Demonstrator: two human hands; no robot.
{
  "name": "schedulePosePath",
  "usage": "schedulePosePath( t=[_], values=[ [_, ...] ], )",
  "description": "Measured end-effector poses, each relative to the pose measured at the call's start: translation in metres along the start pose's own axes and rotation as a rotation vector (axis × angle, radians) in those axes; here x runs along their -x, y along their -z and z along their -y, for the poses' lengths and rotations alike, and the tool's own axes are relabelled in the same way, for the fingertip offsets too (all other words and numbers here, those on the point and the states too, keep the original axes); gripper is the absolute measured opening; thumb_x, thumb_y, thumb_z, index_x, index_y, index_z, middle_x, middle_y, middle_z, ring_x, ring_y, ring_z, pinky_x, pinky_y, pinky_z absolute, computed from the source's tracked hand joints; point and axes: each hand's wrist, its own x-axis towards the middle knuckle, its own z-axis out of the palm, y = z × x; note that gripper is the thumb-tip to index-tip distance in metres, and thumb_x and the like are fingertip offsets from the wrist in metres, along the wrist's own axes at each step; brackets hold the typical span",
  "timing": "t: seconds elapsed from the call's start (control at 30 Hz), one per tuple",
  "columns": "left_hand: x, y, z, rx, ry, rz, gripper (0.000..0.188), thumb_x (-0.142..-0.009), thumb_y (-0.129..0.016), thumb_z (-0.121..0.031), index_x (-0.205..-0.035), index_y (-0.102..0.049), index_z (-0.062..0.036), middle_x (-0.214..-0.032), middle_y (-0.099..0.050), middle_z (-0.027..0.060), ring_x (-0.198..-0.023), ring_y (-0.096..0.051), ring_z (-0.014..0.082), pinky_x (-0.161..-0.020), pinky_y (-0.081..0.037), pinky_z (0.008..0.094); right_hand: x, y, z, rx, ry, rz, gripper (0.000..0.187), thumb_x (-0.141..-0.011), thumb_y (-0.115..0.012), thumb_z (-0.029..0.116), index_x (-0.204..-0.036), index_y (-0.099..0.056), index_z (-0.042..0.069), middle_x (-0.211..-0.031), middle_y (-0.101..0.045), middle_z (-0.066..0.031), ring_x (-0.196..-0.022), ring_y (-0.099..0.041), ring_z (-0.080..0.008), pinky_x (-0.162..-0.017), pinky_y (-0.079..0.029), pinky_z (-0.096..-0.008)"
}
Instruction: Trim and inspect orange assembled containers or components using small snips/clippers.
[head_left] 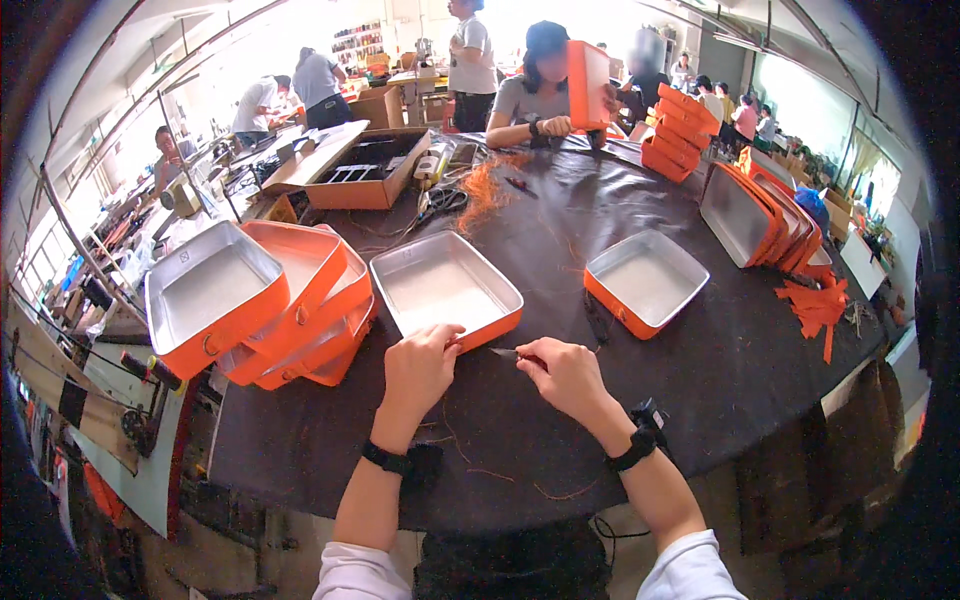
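Observation:
In front of me lies a shallow orange box point(490, 331) with a silver lining, its inside facing up. My left hand point(418, 368) is closed at its near wall, with thumb and fingers pinched on the edge by the near left corner. Just right of that wall my right hand point(565, 375) grips a small pointed metal tool point(505, 353), its tip turned toward the box. Whether the tool is snips or a blade cannot be made out. Loose orange threads point(455, 440) lie on the dark tabletop point(700, 400) between my forearms.
A stack of similar boxes point(225, 290) stands at left, and one smaller box point(645, 280) at right. More boxes point(745, 215) lean at far right near orange scraps point(815, 310). Across the table a co-worker point(545, 90) holds up a box. An open carton point(370, 170) sits far left.

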Motion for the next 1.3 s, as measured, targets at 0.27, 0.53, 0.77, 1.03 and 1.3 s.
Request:
schedulePosePath(
  t=[0.27,0.53,0.77,1.03,1.3],
  values=[
    [0.005,-0.008,0.003,0.011,-0.056,0.075,0.020,-0.090,-0.072,-0.019,-0.110,-0.073,-0.0148,-0.097,-0.076,0.0069,-0.083,-0.074,0.0276,-0.073,-0.058,0.0405,-0.002,0.007,0.009,-0.038,0.017,-0.040,0.029,-0.091,-0.074,0.025,-0.114,-0.071,0.007,-0.103,-0.073,-0.0122,-0.083,-0.073,-0.0323,-0.074,-0.059,-0.0422],
    [0.005,-0.007,-0.002,-0.022,-0.060,0.104,0.020,-0.091,-0.070,-0.018,-0.110,-0.072,-0.0153,-0.099,-0.076,0.0048,-0.082,-0.074,0.0266,-0.073,-0.059,0.0407,0.000,-0.001,0.009,0.023,0.124,-0.053,0.030,-0.090,-0.077,0.021,-0.117,-0.071,0.007,-0.084,-0.068,-0.0086,-0.068,-0.069,-0.0233,-0.064,-0.055,-0.0359],
    [0.005,-0.006,0.000,-0.036,0.048,0.106,0.018,-0.087,-0.075,-0.020,-0.104,-0.074,-0.0144,-0.095,-0.077,0.0037,-0.081,-0.075,0.0237,-0.072,-0.059,0.0393,-0.002,-0.001,0.007,-0.027,0.130,-0.073,0.029,-0.091,-0.076,0.019,-0.116,-0.071,0.008,-0.086,-0.069,-0.0092,-0.070,-0.070,-0.0243,-0.065,-0.056,-0.0357],
    [0.005,-0.012,-0.001,0.088,0.061,0.143,0.047,-0.084,-0.080,-0.018,-0.125,-0.058,-0.0142,-0.092,-0.077,0.0019,-0.079,-0.075,0.0224,-0.070,-0.059,0.0379,-0.002,-0.004,0.003,-0.034,0.170,-0.001,0.022,-0.094,-0.070,0.026,-0.111,-0.070,0.011,-0.102,-0.073,-0.0105,-0.084,-0.073,-0.0336,-0.072,-0.059,-0.0438],
    [0.011,-0.008,-0.021,0.296,-0.114,0.235,0.042,-0.086,-0.077,-0.017,-0.125,-0.061,-0.0139,-0.085,-0.077,0.0035,-0.068,-0.073,0.0187,-0.062,-0.057,0.0345,-0.006,0.017,-0.009,0.076,-0.061,-0.120,0.025,-0.092,-0.071,0.023,-0.113,-0.072,0.010,-0.100,-0.074,-0.0113,-0.087,-0.074,-0.0331,-0.075,-0.059,-0.0434]
  ],
)
